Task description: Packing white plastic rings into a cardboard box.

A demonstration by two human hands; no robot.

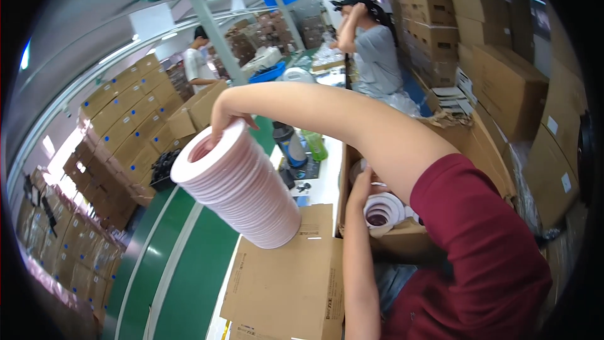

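head view: the right hand grips a tilted pink ring stack over cardboard on the white counter, beside a green belt. the left hand is in an open box, its grip hidden; cartons stand piled on both sides.

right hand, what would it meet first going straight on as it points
Probably the inner wall of the pale pink, cylindrical stack of rings, which the right hand holds; depth there is unclear.

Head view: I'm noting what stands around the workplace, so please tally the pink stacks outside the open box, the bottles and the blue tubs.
Pink stack: 1
Bottles, namely dark bottle and green bottle: 2
Blue tub: 1
Total: 4
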